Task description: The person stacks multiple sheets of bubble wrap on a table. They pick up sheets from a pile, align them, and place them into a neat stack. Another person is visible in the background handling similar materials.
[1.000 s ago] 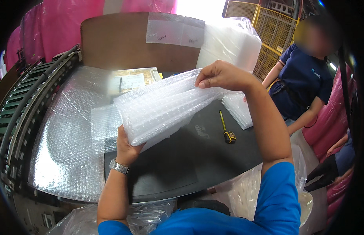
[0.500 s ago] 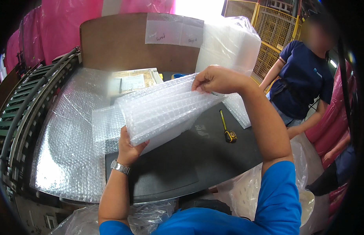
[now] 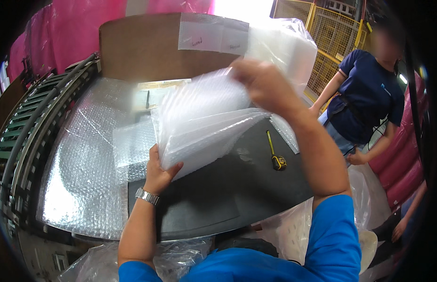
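Note:
A stack of clear bubble-wrap sheets (image 3: 199, 123), perhaps bags, is held tilted above the black tabletop (image 3: 218, 188). My left hand (image 3: 160, 173), with a metal watch on its wrist, grips the stack's near left corner, thumb on top. Blurred by motion, my right hand (image 3: 261, 84) is at the raised far right corner of the upper sheets. Those sheets rise up to its fingers and fan apart from the lower ones. A yellow and black tape measure (image 3: 278, 162) lies to the right of the stack, its blade partly out.
Bubble wrap (image 3: 82, 164) covers the table's left side, beside a roller conveyor (image 3: 35, 124). Behind are a brown board (image 3: 138, 47) and a plastic-wrapped white stack (image 3: 284, 56). A co-worker in a navy shirt (image 3: 369, 94) stands at right; another person's arm shows below.
My right hand has moved up, lifting the upper sheets away from the lower ones. My left hand keeps its hold on the corner. The co-worker's hand has shifted at the right.

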